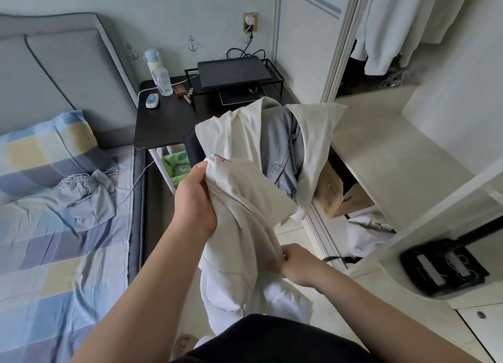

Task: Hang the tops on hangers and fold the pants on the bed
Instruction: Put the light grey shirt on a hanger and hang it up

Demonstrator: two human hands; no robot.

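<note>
While left hand (194,199) grips top (245,199), checked bed (54,267), seemingly pants (87,199), dark desk (163,123)

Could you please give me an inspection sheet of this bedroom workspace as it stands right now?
Surface: bed with a rumpled checked sheet.
Job's things: white garment held up in both hands; grey pants lying unfolded on the bed; denim jacket draped with other clothes beside the desk; no hanger seen.
Clutter: bottle and remote on the dark desk.
Hands: left hand grips the garment's upper part; right hand pinches a lower fold.
Cables: white cable trails from the desk to the bed.
Surroundings: open wardrobe with pale clothes hanging.
</note>
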